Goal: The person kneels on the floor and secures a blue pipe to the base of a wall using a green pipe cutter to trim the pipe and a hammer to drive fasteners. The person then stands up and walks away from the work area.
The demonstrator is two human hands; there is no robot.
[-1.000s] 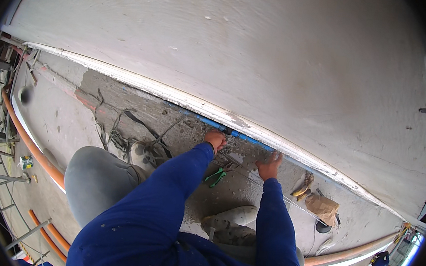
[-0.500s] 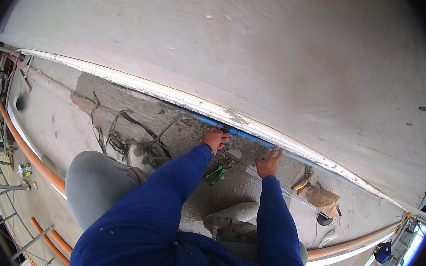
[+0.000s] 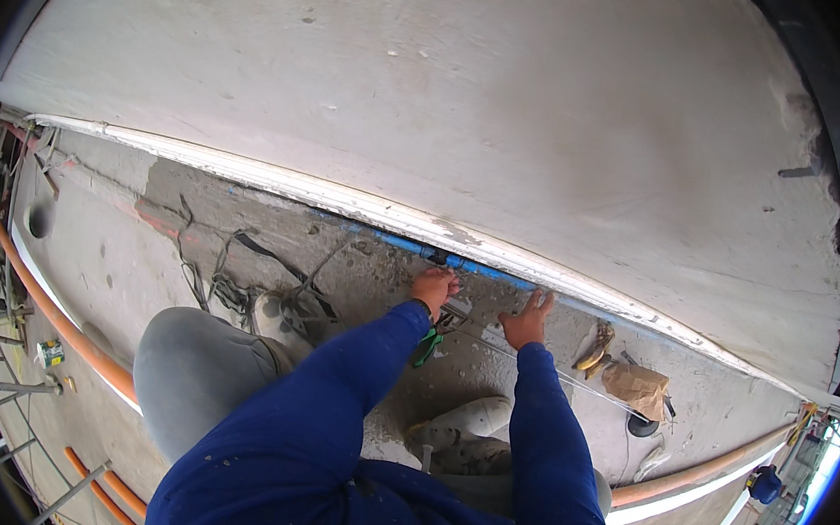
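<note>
A blue pipe (image 3: 397, 242) with a black fitting (image 3: 437, 257) runs along the foot of the wall. Just on my side of that fitting is my left hand (image 3: 432, 291), its fingers curled together; whatever they pinch is too small or hidden to name. My right hand (image 3: 527, 322) has its fingers spread, fingertips at the pipe's right stretch; whether they touch it is unclear. Thin metal rods (image 3: 492, 346) lie on the ground below both hands. Green-handled pliers (image 3: 427, 348) lie beside my left wrist, partly covered by my sleeve.
Dark straps (image 3: 277, 256) lie tangled at the left. On the right are a brown paper bag (image 3: 635, 383), yellowish-brown items (image 3: 592, 351) and a black round object (image 3: 640, 425). The concrete wall (image 3: 453, 97) rises ahead. An orange pipe (image 3: 65, 323) curves at far left.
My left hand has drawn slightly back from the black fitting and to the right, and its forearm now covers more of the pliers. The right hand stays nearly in place. The view has shifted slightly.
</note>
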